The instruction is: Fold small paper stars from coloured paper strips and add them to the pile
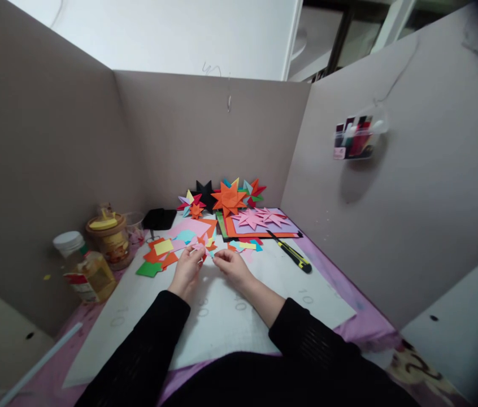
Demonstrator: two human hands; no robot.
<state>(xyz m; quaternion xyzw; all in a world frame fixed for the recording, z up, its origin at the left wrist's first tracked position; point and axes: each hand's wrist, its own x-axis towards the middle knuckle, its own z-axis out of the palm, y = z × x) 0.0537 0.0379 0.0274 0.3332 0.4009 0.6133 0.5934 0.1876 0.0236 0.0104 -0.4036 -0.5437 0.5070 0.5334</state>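
Over the far half of the white paper sheet (pixel 222 330), the left hand (pixel 190 267) has its grip closed on a small folded paper piece (pixel 207 242) in pink and orange. The right hand's (pixel 233 265) grip seems to pinch its near edge too, though it's too small to be sure. Rightward lies a black-and-yellow plastic cutter (pixel 293 254); behind stands a large orange paper star (pixel 228 198).

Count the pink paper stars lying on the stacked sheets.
2. One is the left pink star on the lilac top sheet; the other is the right pink star, close beside it. Another could be hidden underneath.
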